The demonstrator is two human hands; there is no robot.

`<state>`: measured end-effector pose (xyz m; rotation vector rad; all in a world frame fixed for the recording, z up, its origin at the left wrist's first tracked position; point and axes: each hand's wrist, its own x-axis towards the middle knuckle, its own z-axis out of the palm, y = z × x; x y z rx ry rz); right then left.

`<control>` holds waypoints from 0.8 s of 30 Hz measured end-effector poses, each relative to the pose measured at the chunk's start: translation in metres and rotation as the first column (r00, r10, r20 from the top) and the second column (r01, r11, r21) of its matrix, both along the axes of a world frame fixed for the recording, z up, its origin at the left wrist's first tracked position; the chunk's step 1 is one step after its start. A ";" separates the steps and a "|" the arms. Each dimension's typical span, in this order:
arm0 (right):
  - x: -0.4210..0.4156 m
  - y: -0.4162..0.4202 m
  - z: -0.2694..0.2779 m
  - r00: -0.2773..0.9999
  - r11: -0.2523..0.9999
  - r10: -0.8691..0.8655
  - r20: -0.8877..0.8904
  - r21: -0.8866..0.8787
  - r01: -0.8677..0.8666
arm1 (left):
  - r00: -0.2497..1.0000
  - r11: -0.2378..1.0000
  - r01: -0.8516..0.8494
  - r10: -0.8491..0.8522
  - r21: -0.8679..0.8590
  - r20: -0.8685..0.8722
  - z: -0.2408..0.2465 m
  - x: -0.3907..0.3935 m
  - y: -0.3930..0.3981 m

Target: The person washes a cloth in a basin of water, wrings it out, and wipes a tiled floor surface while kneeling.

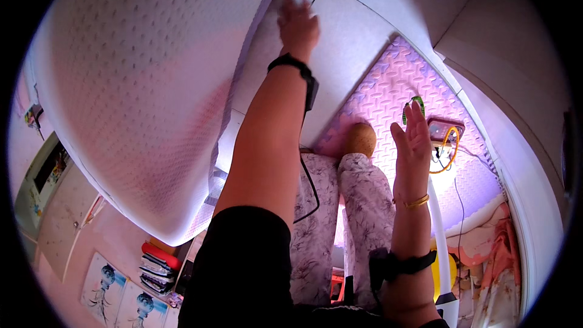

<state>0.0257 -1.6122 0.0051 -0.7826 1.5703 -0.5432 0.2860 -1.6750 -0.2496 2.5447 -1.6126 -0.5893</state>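
My left hand [298, 27] reaches out over the tiled floor, blurred, with its fingers apart and nothing visible in it. A dark blurred shape lies just past its fingertips; I cannot tell what it is. Beside that arm, a large white dimpled sheet or cover [150, 68] fills the left of the view. My right hand [413, 141] is raised over a pink and purple foam mat [382, 86], fingers up and empty. Behind its fingertips is a small green object [419, 105]. Right of this hand are a phone-like device [444, 130] and an orange cable loop [457, 146].
A white pole [438, 232] rises beside my right forearm, near a bright light. Crumpled patterned cloth [496, 255] lies at lower right. A stack of books or folders [157, 273] stands at lower left. A pale wall edge [514, 146] borders the mat.
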 end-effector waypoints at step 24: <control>0.021 0.028 0.008 1.000 0.998 -0.026 0.007 0.056 0.025 | 0.988 0.968 0.014 0.026 0.251 -0.155 0.038 -0.054 0.205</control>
